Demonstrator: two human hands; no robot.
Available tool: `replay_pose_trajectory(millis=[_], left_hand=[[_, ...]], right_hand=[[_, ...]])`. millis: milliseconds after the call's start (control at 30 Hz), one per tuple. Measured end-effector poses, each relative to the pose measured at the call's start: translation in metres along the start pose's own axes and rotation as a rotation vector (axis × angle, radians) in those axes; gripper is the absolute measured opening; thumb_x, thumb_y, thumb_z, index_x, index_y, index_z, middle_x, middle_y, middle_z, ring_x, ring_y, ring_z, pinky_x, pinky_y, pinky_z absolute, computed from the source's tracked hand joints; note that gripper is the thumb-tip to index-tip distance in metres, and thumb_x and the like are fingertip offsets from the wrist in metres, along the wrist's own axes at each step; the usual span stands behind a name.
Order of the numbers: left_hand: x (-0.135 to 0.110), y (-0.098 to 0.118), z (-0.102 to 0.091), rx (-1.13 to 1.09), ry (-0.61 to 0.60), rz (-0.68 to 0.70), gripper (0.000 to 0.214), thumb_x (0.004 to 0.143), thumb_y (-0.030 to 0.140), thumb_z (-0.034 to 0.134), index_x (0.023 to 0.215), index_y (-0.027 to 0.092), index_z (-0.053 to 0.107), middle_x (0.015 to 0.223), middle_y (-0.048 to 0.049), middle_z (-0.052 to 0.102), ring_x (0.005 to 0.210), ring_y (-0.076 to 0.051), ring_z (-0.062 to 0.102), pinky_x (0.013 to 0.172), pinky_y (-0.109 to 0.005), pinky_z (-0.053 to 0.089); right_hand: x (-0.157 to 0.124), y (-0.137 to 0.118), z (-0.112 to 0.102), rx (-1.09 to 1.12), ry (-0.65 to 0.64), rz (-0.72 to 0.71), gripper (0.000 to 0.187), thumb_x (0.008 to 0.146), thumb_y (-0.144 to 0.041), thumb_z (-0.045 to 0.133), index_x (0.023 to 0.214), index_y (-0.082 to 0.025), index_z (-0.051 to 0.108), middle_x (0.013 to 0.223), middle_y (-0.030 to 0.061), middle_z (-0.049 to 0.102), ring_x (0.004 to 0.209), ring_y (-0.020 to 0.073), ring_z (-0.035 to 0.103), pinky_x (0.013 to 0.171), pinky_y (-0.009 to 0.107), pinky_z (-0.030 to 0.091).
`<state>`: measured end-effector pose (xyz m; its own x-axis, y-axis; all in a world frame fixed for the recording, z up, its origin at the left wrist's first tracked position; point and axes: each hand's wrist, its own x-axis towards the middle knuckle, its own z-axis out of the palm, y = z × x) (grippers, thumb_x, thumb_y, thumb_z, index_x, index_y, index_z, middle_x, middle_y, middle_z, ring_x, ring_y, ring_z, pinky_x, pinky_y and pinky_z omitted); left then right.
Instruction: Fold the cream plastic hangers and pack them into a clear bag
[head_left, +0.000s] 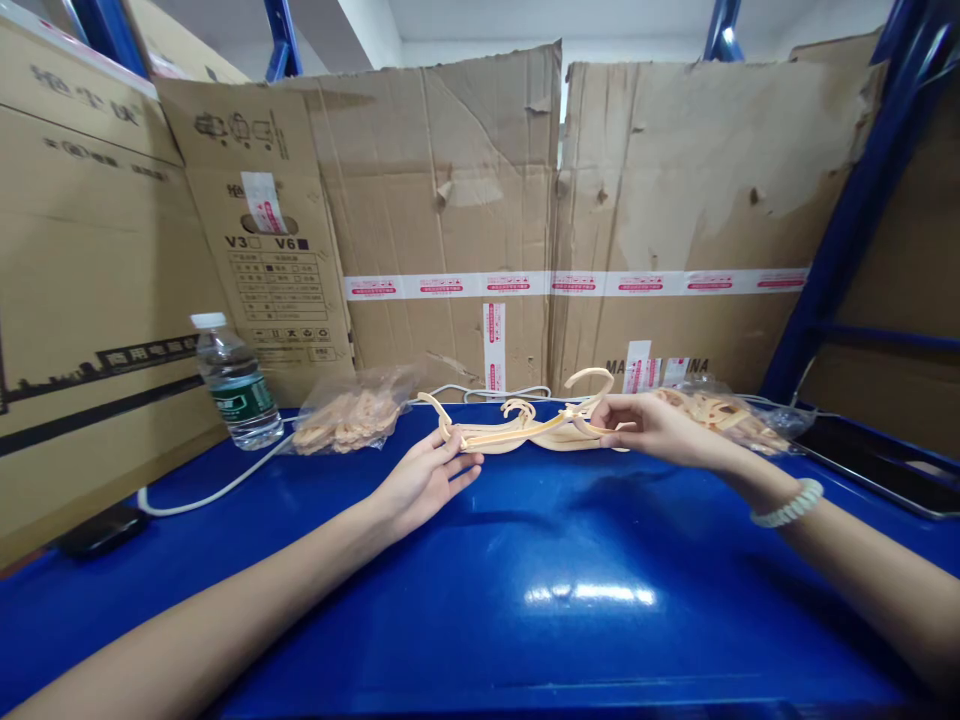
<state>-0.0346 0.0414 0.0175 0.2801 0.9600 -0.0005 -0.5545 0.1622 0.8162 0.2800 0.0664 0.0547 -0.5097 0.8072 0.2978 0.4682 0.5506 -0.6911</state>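
Observation:
A thin, pale wooden cut-out piece [517, 425] with curled ends is held level above the blue table [525, 590], stretched between both hands. My left hand [427, 480] grips its left end, thumb on top and fingers beneath. At the right end, my right hand [652, 425] pinches the piece below a curled hook; a pale beaded bracelet [787, 503] circles that wrist.
A clear bag of similar wooden pieces [349, 415] lies at the back left, another bag [724, 412] at the back right. A water bottle [234, 382], a white cable [210, 492] and a dark phone [101, 530] sit left. A tablet [877, 460] lies right. Cardboard boxes [450, 210] wall the back.

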Motion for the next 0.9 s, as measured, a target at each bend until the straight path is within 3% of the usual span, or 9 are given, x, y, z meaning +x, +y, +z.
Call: replay_pose_trajectory(millis=[367,900], left_hand=[[-0.003,-0.002,0.002,0.030,-0.002,-0.022,0.016,0.094,0.005,0.048,0.086,0.013,0.060,0.083,-0.0049,0.066,0.069,-0.014,0.068,0.065,-0.023,0.058],[0.001,-0.007,-0.006,0.142,0.195,0.140,0.032,0.086,-0.010,0.047,0.065,0.010,0.061,0.067,-0.0028,0.062,0.058,-0.009,0.064,0.061,-0.016,0.058]], right_hand=[[-0.001,0.000,-0.002,-0.055,-0.028,-0.034,0.017,0.074,-0.032,0.067,0.080,-0.019,0.058,0.083,0.0022,0.062,0.077,0.0181,0.060,0.070,0.030,0.048],[-0.002,-0.002,0.020,-0.014,-0.040,-0.062,0.019,0.075,-0.033,0.066,0.078,-0.018,0.055,0.081,0.0023,0.058,0.075,0.0169,0.056,0.068,0.031,0.047]])
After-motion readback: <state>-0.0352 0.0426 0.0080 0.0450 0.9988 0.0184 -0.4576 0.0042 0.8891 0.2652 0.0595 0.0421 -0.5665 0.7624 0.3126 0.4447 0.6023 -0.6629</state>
